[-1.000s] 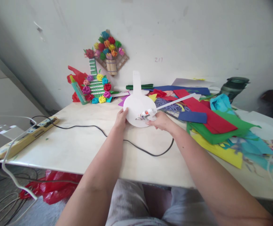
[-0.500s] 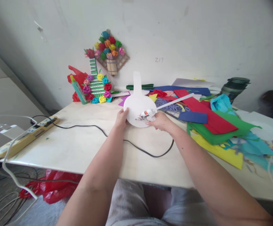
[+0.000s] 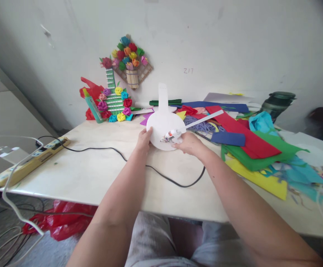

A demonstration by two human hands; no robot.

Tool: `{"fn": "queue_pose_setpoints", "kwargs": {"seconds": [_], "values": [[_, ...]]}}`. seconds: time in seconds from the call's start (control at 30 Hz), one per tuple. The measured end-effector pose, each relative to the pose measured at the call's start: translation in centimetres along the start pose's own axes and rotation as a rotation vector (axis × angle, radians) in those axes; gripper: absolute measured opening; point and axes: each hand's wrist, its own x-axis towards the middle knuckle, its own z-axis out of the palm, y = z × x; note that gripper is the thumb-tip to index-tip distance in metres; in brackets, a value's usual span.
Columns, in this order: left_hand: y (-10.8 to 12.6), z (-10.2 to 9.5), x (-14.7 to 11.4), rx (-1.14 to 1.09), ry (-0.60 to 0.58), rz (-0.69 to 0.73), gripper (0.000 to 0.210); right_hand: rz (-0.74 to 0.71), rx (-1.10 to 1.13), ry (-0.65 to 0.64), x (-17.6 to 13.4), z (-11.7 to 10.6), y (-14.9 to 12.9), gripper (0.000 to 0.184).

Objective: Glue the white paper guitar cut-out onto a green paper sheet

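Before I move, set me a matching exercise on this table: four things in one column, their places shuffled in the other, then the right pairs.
Things
1. White glue gun with a thin stick behind it
2. Flat round white piece with a long neck
3. Long yellow power strip
4. Dark green bottle

Places
A. At the back right of the table
B. Held at its left edge by the left hand
C. Near the table's left end
D. In the right hand

Pairs: 1-D, 2-B, 3-C, 4-A
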Motion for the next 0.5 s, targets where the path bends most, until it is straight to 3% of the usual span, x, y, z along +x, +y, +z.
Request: {"fn": "queue_pose_setpoints", "kwargs": {"seconds": [0.5], "values": [[0.37,0.32,-0.35,-0.022,0.018,-0.012,0.024,-0.047,-0.053,-0.023,0.08,-0.18,-0.56,0.029]]}}
